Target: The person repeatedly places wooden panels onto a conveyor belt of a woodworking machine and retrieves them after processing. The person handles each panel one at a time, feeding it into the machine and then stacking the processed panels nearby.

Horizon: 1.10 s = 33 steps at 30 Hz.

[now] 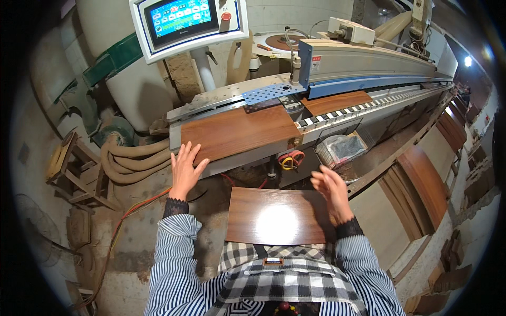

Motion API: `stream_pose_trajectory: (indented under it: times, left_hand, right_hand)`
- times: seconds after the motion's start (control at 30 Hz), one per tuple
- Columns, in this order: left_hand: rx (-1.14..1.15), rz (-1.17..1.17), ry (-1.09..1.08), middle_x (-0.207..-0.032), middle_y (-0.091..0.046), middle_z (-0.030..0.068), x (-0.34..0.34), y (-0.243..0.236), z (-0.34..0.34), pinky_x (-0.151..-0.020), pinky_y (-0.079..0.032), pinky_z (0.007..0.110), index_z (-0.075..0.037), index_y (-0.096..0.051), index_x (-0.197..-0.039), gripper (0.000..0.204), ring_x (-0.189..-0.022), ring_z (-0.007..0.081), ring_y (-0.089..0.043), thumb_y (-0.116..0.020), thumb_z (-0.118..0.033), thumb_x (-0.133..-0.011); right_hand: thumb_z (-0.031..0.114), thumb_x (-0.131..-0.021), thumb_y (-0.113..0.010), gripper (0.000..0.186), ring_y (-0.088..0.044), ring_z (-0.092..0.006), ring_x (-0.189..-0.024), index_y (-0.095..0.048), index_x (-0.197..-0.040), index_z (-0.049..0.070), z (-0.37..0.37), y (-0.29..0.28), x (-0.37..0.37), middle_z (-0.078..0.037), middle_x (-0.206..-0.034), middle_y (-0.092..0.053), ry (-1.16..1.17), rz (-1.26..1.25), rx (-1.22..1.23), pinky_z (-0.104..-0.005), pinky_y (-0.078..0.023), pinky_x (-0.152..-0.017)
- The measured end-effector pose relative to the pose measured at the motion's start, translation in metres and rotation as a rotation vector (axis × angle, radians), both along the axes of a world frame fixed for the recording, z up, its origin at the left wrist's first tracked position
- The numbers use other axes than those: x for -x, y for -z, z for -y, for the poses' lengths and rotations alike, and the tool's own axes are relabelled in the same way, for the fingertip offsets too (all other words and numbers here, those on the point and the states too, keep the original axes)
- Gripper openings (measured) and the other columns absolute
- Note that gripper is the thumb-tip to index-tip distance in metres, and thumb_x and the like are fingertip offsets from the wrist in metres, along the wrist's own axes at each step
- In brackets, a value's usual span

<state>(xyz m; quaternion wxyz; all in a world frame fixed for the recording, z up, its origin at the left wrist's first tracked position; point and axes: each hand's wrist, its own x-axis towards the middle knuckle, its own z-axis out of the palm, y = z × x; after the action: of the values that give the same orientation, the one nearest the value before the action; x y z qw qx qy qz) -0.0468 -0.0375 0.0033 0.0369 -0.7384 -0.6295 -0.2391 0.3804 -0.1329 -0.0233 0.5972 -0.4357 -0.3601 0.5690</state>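
Note:
A brown wood-grain board [242, 129] lies flat on the infeed end of a long edge-banding machine [369, 66]. My left hand [187, 167] is open, fingers spread, with the fingertips at that board's near left corner. A second wood-grain board [253, 210], bright with glare, is in front of my checked apron [284, 282]; what it rests on is hidden. Beside its right end is my right hand [332, 192], fingers loosely apart and nothing in them. Farther along, another brown board [337, 102] sits under the machine's blue guard edge, on the black-and-white conveyor track [363, 108].
A control screen [182, 16] with a red button stands at the back left. Thick hoses [132, 158] and a wooden stool [79, 168] are at left. Scissors [291, 159] hang under the machine near a wire basket [342, 147]. Stacked boards [421, 184] lie at right.

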Motion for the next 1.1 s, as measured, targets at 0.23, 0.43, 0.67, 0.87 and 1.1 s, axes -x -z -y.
stream_pose_trajectory:
  times: [0.23,0.43,0.67,0.87,1.1]
  left_hand:
    - [0.075,0.050,-0.078,-0.148,-0.042,0.0123,-0.011,-0.007,-0.045,-0.115,-0.010,0.058,-0.018,-0.056,-0.134,0.062,-0.140,0.0296,-0.033,-0.061,-0.055,-0.085]
    - [0.040,0.059,-0.151,-0.151,-0.036,0.0172,-0.015,-0.001,-0.045,-0.116,-0.009,0.055,-0.015,-0.050,-0.138,0.071,-0.142,0.0338,-0.028,-0.061,-0.059,-0.084]
    - [0.093,0.090,-0.197,-0.151,-0.034,0.0187,-0.007,0.000,-0.041,-0.117,-0.007,0.052,-0.012,-0.046,-0.142,0.074,-0.142,0.0339,-0.027,-0.059,-0.058,-0.085]
    - [0.070,0.087,-0.198,-0.150,-0.036,0.0187,-0.007,0.003,-0.041,-0.117,-0.007,0.051,-0.012,-0.047,-0.141,0.073,-0.142,0.0334,-0.027,-0.060,-0.058,-0.085]
    - [0.033,0.106,-0.178,-0.149,-0.037,0.0197,-0.007,0.004,-0.040,-0.116,-0.007,0.054,-0.010,-0.048,-0.139,0.074,-0.141,0.0352,-0.030,-0.062,-0.057,-0.083]
  right_hand:
    - [0.024,-0.094,-0.056,0.040,-0.058,-0.0287,-0.112,-0.057,-0.122,-0.005,0.126,0.126,-0.064,-0.019,-0.116,-0.063,0.481,0.965,0.192,-0.0370,-0.045,-0.095]
    - [0.026,-0.095,-0.058,0.037,-0.062,-0.0241,-0.098,-0.059,-0.116,-0.005,0.123,0.137,-0.034,-0.017,-0.107,-0.066,0.446,0.741,0.183,-0.0347,-0.047,-0.088]
    - [0.020,-0.093,-0.064,0.025,-0.057,-0.0119,-0.077,-0.061,-0.101,-0.003,0.109,0.148,-0.023,-0.007,-0.085,-0.064,0.443,0.668,0.182,-0.0277,-0.048,-0.071]
    - [0.023,-0.093,-0.064,0.027,-0.050,-0.0112,-0.069,-0.053,-0.083,0.000,0.109,0.157,-0.041,-0.005,-0.073,-0.057,0.495,0.747,0.145,-0.0286,-0.045,-0.066]
    - [0.022,-0.096,-0.062,0.026,-0.049,-0.0084,-0.069,-0.054,-0.081,0.002,0.111,0.155,-0.055,-0.001,-0.074,-0.057,0.472,0.639,0.140,-0.0278,-0.045,-0.064]
